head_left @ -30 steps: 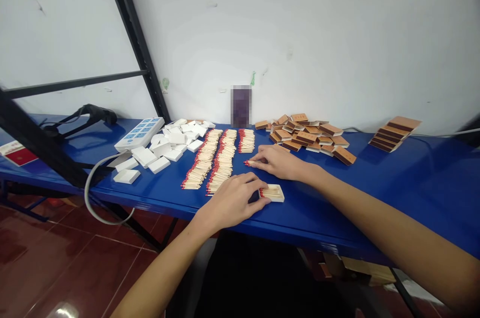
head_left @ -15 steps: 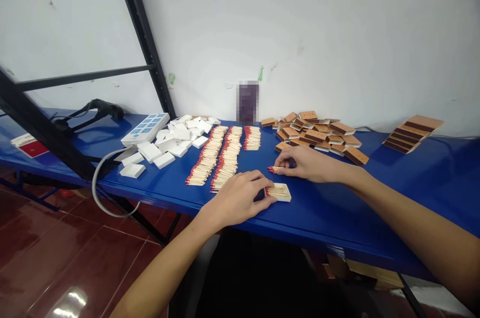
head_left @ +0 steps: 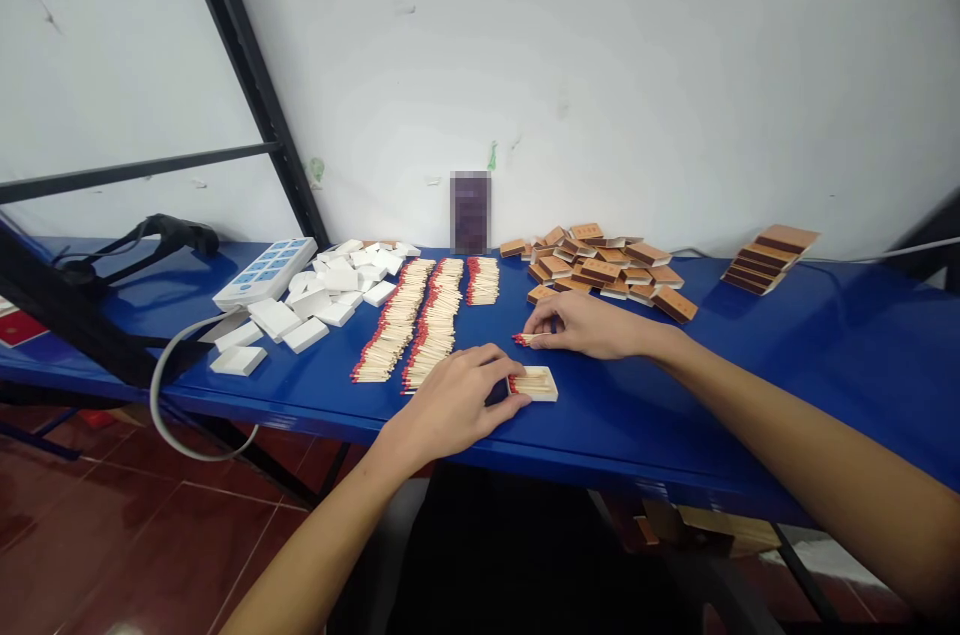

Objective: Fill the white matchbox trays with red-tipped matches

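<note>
Matches [head_left: 524, 340] in right hand [head_left: 574, 323]

No text, brand or number is legible. The flat orange-brown cardboard matchbox sleeve [head_left: 587, 231] topping the pile bears a short row of reddish characters, too small to read. Blue panels on the long white plastic power strip [head_left: 266, 273] are too small to decipher. The upright dark-purple rectangle [head_left: 471, 213] is pixelated.

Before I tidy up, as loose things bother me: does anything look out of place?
The looped cable does: it hangs down past the table edge and could perhaps snag. Nothing looks spilled; most matches lie in rows.
</note>
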Demonstrator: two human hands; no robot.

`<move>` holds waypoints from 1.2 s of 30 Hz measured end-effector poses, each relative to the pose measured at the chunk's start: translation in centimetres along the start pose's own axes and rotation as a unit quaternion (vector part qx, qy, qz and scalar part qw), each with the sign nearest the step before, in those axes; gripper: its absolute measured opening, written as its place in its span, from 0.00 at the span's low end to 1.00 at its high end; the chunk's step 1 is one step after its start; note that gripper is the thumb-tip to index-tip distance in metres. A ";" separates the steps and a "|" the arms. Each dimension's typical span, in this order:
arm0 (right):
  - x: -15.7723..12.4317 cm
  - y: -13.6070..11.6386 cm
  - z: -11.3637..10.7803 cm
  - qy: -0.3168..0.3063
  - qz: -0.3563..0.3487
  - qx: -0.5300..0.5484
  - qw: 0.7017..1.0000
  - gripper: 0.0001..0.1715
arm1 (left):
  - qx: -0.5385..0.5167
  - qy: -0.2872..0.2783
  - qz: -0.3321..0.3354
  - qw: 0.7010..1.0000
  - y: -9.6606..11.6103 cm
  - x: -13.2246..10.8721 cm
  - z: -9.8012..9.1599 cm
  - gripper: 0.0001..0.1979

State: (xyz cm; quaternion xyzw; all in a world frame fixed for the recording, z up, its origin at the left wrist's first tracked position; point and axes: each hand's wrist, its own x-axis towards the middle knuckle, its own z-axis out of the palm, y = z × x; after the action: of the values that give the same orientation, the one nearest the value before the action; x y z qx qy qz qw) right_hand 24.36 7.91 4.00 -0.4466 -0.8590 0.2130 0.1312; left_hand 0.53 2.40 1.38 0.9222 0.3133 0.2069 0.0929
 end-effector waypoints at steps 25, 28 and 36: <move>-0.3 -0.8 -0.9 0.014 -0.011 0.036 0.999 0.26 | -0.017 0.023 -0.032 0.999 0.0 0.0 0.1 0.12; -0.8 -1.8 -1.2 -0.023 -0.025 0.087 0.996 0.25 | -0.031 0.027 -0.073 0.997 0.0 -0.1 0.0 0.14; -0.9 -3.5 0.1 -0.068 -0.063 0.074 0.993 0.19 | -0.071 0.027 -0.073 0.994 0.0 -0.1 0.1 0.19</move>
State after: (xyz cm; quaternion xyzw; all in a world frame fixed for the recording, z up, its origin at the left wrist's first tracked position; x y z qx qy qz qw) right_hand 22.28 5.37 5.58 -0.3655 -0.8740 0.2977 0.1183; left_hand 0.49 2.32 1.20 0.8819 0.3670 0.2461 0.1642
